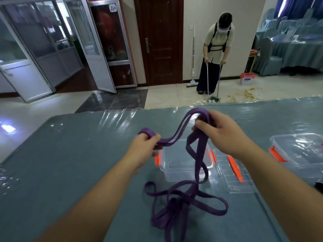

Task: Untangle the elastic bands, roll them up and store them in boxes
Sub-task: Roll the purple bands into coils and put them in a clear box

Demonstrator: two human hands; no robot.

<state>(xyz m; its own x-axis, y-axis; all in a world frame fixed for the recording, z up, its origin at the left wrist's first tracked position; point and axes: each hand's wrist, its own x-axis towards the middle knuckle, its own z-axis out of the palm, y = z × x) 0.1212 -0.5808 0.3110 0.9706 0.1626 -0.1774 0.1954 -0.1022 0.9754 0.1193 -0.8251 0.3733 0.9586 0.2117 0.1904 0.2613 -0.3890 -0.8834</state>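
Left hand (146, 145) pinching a small looped end of the purple elastic band (176, 201); right hand (221, 131) gripping a bunched fold of it higher up, fingers curled round. Between the hands, two slack strands. Below the right hand, loops hanging in front of the open clear box (181, 165), the rest heaped in a tangle on the blue-grey table (78, 154). Beside the box, its lid (232, 173), orange clips up; further right, a second box (298, 149)
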